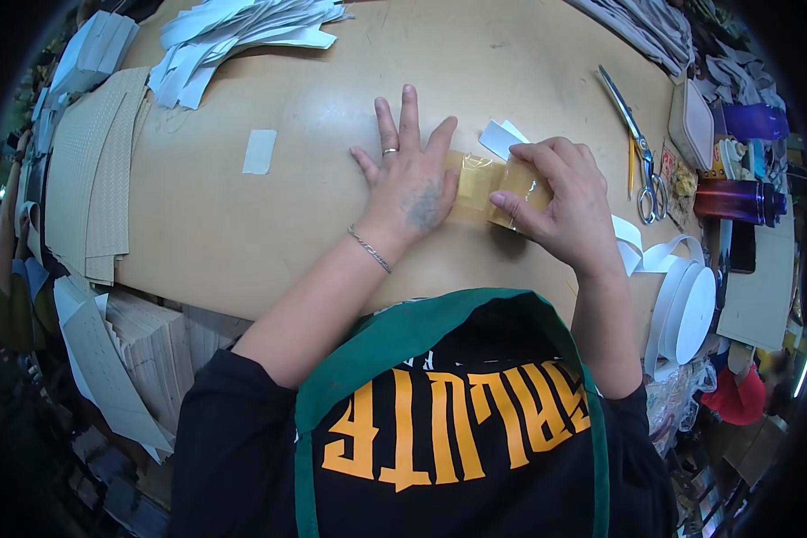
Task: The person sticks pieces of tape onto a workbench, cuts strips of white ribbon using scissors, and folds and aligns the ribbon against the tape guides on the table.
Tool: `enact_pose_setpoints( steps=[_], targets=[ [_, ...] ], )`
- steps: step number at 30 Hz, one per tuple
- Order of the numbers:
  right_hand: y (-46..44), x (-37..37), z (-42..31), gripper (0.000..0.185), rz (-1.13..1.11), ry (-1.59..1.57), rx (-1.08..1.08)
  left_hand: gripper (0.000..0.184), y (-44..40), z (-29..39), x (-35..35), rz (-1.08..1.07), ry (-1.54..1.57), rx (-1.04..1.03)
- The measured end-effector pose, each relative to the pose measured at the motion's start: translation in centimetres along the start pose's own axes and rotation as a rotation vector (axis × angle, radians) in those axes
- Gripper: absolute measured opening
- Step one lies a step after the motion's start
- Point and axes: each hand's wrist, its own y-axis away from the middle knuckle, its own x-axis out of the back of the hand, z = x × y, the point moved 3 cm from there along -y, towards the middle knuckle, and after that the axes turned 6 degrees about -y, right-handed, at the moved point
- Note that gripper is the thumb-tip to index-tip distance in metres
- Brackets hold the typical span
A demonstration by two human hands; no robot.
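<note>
My left hand (408,184) lies flat on the wooden table, fingers spread, its thumb side against a strip of clear brownish tape (477,186). The strip runs along the tabletop to a tape roll (527,190), which my right hand (560,193) grips between thumb and fingers. Just above the strip are small white paper pieces (500,138), partly behind the right fingers. To the left of my left hand, a white rectangle (259,151) lies apart on the table.
Scissors (635,134) and a yellow pencil (631,166) lie at right, near a metallic bottle (735,202) and a white ribbon roll (688,300). White strips (229,40) lie at the upper left, beside beige sheets (94,170) along the left edge.
</note>
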Motion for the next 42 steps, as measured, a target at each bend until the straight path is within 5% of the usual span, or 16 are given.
enact_pose_setpoints(
  steps=[12,27,36,42],
  targets=[
    [-0.1,-0.3,-0.2,0.045,0.008,0.057,-0.022,0.083,1.9,0.1,-0.1,0.004,0.06,0.11],
    [0.2,-0.3,-0.1,0.045,0.016,0.06,-0.057,0.084,-0.6,0.4,-0.3,0.125,-0.009,0.14],
    [0.2,-0.3,0.0,0.045,0.021,0.049,-0.052,0.085,4.1,-0.2,0.2,0.004,0.063,0.094],
    [0.2,-0.2,0.1,0.045,0.019,0.024,-0.069,0.08,3.3,0.6,-0.3,0.043,-0.341,-0.232]
  ],
)
